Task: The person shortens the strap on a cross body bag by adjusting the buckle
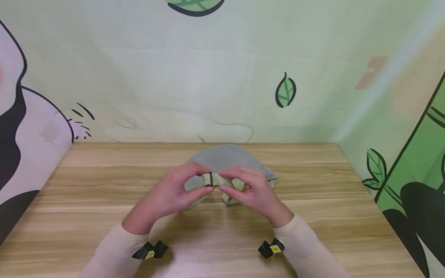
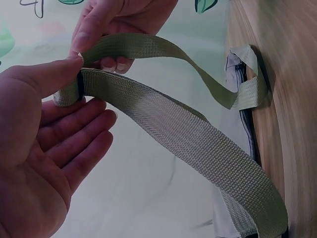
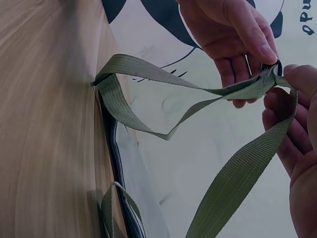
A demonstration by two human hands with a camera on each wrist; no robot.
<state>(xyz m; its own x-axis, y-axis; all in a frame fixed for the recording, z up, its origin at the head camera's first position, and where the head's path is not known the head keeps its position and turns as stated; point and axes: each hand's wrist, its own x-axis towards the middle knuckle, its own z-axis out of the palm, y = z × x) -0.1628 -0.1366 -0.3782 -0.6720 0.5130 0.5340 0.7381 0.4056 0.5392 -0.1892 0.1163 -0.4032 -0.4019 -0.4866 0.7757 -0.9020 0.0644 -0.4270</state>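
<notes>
While our left hand (image 1: 170,190) pinches the strap (image 2: 188,134) between thumb and forefinger, right at its dark slider (image 1: 211,179), our right hand (image 1: 253,190) pinches the same strap just beside it. Our fingertips are close together, with both thumbs lower in the head view. From the left wrist, we see the left hand's other fingers extended beneath the strap. We hold the strap raised off the table (image 1: 87,200), on the near side of the grey bag (image 1: 226,155); lengths of it curve from our hands to the bag. The bag lies towards the table's back edge, dark trim (image 3: 114,144) running along one side. We wear pale sleeves (image 1: 114,247); behind the table is a pale green wall (image 1: 208,77) with printed leaves (image 1: 286,92).
</notes>
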